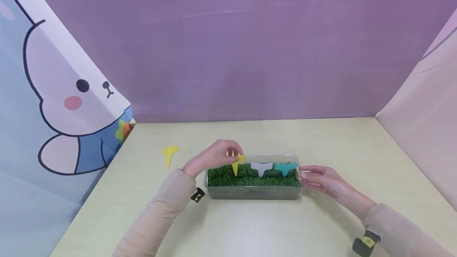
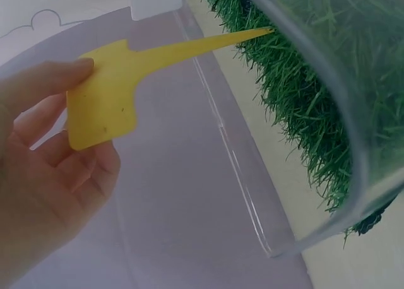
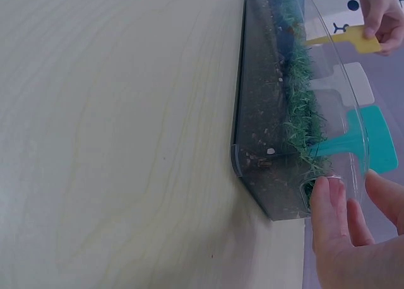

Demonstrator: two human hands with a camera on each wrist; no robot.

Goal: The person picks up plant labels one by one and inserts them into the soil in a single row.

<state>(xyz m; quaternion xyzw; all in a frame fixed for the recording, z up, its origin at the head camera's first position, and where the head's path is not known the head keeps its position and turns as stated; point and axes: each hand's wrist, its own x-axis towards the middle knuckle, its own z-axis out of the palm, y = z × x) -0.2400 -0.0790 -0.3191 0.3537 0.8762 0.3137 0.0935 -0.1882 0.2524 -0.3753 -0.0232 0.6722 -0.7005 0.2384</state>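
Note:
A clear rectangular planter box [image 1: 253, 194] filled with artificial grass [image 1: 246, 180] stands on the table. My left hand [image 1: 218, 153] pinches the wide head of a yellow T-shaped plant label [image 2: 104, 103] between thumb and fingers. The label's pointed stem reaches down to the grass near the box's left part; how deep the tip sits I cannot tell. A white label [image 1: 261, 167] and a teal label [image 1: 285, 168] stand upright in the grass to its right. My right hand [image 1: 331, 184] rests its extended fingers against the box's right end, with the thumb near the rim.
Another yellow plant label [image 1: 170, 153] lies flat on the pale wooden table [image 1: 257, 229], left of the box. A purple cloth [image 1: 257, 50] hangs behind the table, and a cartoon-printed cloth [image 1: 60, 118] hangs along the left side.

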